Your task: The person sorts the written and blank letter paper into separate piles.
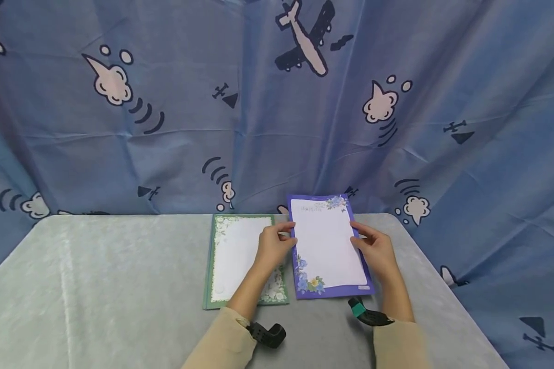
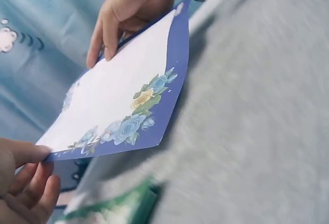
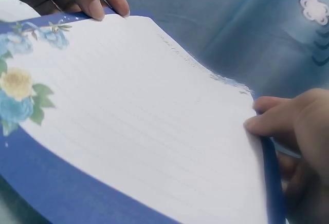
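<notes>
A purple-bordered sheet of letter paper [image 1: 328, 243], printed with blue and yellow flowers, is held up by both hands over the table. My left hand [image 1: 272, 248] pinches its left edge, thumb on the front face. On the opposite edge, my right hand [image 1: 379, 251] has the paper between thumb and fingers. In the left wrist view the paper [image 2: 118, 80] is lifted off the table, its lower corner bare of any hand. Its white area [image 3: 154, 106] bends slightly in the right wrist view and shows faint ruled lines.
Left of the held sheet lies a green-bordered pad of floral paper [image 1: 242, 256], partly covered by my left forearm. A pale grey cloth covers the table [image 1: 120, 287]. Behind its far edge hangs a blue curtain [image 1: 180, 102] with printed planes and clouds.
</notes>
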Tool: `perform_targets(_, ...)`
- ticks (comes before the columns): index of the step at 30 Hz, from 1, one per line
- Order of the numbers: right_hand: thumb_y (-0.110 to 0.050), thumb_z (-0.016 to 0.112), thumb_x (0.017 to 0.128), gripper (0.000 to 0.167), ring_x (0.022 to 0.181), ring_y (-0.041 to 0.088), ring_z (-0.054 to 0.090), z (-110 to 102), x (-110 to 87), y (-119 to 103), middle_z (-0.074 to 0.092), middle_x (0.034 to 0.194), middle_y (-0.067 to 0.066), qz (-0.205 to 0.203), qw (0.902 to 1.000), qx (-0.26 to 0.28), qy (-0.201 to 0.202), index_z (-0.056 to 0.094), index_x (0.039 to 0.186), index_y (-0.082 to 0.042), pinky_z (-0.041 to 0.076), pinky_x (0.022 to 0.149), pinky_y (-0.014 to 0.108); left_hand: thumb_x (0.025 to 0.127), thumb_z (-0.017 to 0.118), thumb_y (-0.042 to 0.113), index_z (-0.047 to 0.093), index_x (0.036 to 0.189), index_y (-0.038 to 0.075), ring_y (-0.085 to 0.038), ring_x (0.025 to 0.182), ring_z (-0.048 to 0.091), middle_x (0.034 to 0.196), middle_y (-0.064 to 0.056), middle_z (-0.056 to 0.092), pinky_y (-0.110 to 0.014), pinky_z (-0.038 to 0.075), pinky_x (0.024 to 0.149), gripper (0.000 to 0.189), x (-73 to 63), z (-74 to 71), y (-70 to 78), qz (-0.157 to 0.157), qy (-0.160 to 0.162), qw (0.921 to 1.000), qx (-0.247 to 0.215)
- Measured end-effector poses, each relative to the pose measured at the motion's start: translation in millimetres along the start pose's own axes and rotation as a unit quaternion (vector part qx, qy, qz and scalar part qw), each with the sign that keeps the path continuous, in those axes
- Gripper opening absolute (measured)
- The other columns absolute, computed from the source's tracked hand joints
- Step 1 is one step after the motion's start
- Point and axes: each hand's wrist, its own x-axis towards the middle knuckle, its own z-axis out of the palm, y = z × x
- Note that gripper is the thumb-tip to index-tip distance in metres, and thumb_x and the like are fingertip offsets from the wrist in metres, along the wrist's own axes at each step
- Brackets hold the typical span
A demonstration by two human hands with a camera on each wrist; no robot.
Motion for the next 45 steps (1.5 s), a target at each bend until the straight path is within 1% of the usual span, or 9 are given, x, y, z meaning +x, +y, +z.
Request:
perform_targets(7,-0.005,0.060,0.098,0.043,0.107,0.030,0.062,17.0,4.1,16.7,0.057,0.144,0.023,-0.007,0.9995,-0.030,-0.010,0.058,0.142,-0.003,0.049,0.076,0.014,0.088,0.072,0.000,0.070,0.123,0.001,-0.018,0.085,0.071,0.110,-0.015,0.073,-0.025,0.058,0.071,0.036,0.0,3.9,-14.8,-0.001,-0.003,0.9989,0.047)
perform_targets(11,-0.006,0.060,0.098,0.043,0.121,0.039,0.061,23.6,6.1,24.2,0.057,0.144,0.025,-0.016,0.9978,-0.062,-0.012,0.058,0.140,-0.001,0.054,0.093,0.033,0.086,0.072,0.001,0.070,0.123,0.000,-0.010,0.072,0.066,0.109,-0.015,0.074,-0.020,0.054,0.063,0.037,0.4,4.6,-20.0,0.007,-0.011,0.9963,0.085)
perform_targets(15,-0.011,0.061,0.098,0.043,0.127,0.040,0.058,28.9,6.2,27.2,0.057,0.144,0.025,-0.004,0.9962,-0.086,-0.013,0.059,0.140,0.000,0.048,0.106,0.052,0.084,0.074,0.005,0.073,0.122,0.004,-0.006,0.063,0.054,0.104,-0.011,0.076,-0.020,0.044,0.058,0.037,0.5,4.5,-24.4,0.008,-0.008,0.9897,0.143)
perform_targets(18,-0.015,0.061,0.098,0.044,0.121,0.037,0.058,32.4,5.8,26.5,0.057,0.145,0.024,0.008,0.9945,-0.103,-0.013,0.059,0.140,-0.001,0.047,0.105,0.052,0.085,0.075,0.008,0.074,0.120,0.005,-0.006,0.064,0.052,0.099,-0.008,0.076,-0.022,0.043,0.060,0.036,0.9,3.9,-27.1,0.011,-0.001,0.9854,0.170)
perform_targets(25,-0.017,0.061,0.098,0.044,0.101,0.029,0.055,36.1,6.3,20.9,0.060,0.141,0.023,0.009,0.9903,-0.138,-0.010,0.059,0.140,-0.003,0.048,0.091,0.043,0.084,0.077,0.011,0.075,0.118,0.008,-0.007,0.063,0.051,0.098,-0.006,0.077,-0.024,0.042,0.060,0.034,3.0,2.8,-29.7,0.001,0.002,0.9812,0.193)
perform_targets(29,-0.017,0.060,0.099,0.044,0.113,0.036,0.059,36.5,6.5,19.3,0.057,0.144,0.024,0.009,0.9875,-0.157,-0.015,0.058,0.141,-0.004,0.049,0.103,0.051,0.083,0.078,0.012,0.076,0.118,0.009,-0.009,0.065,0.052,0.098,-0.006,0.077,-0.026,0.042,0.062,0.035,2.9,3.0,-28.3,-0.006,0.005,0.9807,0.195)
perform_targets(34,-0.019,0.061,0.099,0.046,0.137,0.044,0.050,37.2,4.7,18.8,0.054,0.147,0.025,0.007,0.9835,-0.180,-0.011,0.058,0.142,-0.005,0.040,0.114,0.057,0.082,0.078,0.013,0.076,0.118,0.010,-0.015,0.074,0.060,0.102,-0.007,0.077,-0.031,0.049,0.069,0.036,1.9,5.2,-27.4,-0.005,0.008,0.9789,0.204)
perform_targets(40,-0.024,0.063,0.097,0.047,0.132,0.044,0.055,40.0,1.5,18.4,0.059,0.141,0.024,-0.024,0.9678,-0.250,0.009,0.060,0.139,-0.005,0.042,0.111,0.058,0.080,0.078,0.011,0.077,0.116,0.008,-0.027,0.103,0.071,0.115,-0.012,0.075,-0.043,0.056,0.088,0.036,0.4,8.5,-28.4,0.004,0.018,0.9757,0.218)
perform_targets(45,-0.026,0.065,0.097,0.045,0.129,0.042,0.057,41.9,-0.1,21.0,0.062,0.137,0.022,-0.036,0.9603,-0.276,0.023,0.062,0.137,-0.006,0.044,0.109,0.058,0.079,0.079,0.009,0.077,0.114,0.005,-0.031,0.109,0.070,0.116,-0.015,0.074,-0.045,0.056,0.093,0.035,-0.9,10.7,-28.3,0.007,0.019,0.9779,0.208)
